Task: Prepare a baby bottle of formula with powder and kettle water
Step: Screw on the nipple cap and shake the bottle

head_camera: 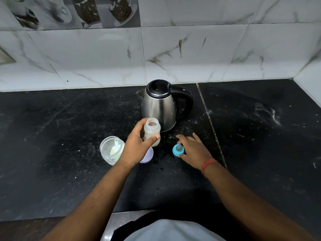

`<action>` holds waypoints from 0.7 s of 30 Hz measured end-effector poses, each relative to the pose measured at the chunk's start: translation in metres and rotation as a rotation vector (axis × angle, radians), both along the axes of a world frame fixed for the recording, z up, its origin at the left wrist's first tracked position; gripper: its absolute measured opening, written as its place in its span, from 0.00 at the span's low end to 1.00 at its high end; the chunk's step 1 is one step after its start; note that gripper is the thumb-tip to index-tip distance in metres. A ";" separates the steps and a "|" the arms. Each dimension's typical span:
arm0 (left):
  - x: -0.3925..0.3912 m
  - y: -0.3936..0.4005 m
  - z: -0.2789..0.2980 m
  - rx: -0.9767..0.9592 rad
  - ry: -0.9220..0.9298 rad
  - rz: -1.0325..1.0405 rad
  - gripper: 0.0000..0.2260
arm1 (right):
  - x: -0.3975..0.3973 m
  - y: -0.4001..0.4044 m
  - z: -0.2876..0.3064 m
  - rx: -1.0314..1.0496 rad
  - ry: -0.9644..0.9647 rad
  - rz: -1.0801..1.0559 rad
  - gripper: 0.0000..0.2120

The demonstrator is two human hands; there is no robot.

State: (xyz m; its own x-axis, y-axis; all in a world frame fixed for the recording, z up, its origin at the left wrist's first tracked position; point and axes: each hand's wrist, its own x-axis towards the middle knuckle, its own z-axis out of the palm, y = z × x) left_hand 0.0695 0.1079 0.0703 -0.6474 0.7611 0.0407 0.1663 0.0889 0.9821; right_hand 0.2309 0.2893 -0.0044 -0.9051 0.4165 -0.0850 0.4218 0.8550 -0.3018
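Observation:
My left hand (139,145) grips an uncapped clear baby bottle (152,132) holding pale milky liquid, just in front of the steel kettle (160,106), whose black lid is closed. My right hand (192,148) rests over the blue bottle cap with teat (177,150) on the black counter; thumb and fingers touch its rim, and whether they clasp it is unclear. To the left sits an open clear jar (111,150) with white powder and a small scoop inside.
A pale lilac lid (148,156) lies partly hidden under my left wrist. The black stone counter (69,136) carries powder specks and water drops. A marble-tiled wall (191,54) runs behind, with a corner at the right. The counter's front edge is near my body.

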 end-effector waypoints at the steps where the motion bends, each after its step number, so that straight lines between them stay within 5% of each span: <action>1: -0.001 0.000 0.000 0.001 0.000 0.001 0.22 | -0.001 0.000 -0.001 -0.013 0.030 -0.007 0.36; 14: -0.002 -0.004 0.004 -0.038 -0.001 0.029 0.21 | -0.038 -0.011 0.097 -0.548 0.605 -0.187 0.35; 21: -0.003 -0.002 0.005 -0.004 -0.016 0.000 0.22 | -0.059 -0.019 0.156 -0.405 0.372 0.061 0.46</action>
State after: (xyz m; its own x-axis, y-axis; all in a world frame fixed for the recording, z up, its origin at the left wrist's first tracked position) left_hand 0.0665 0.1064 0.0753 -0.6481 0.7610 0.0270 0.1502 0.0929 0.9843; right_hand 0.1720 0.2703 0.1513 -0.9262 0.3627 0.1029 0.1768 0.6590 -0.7311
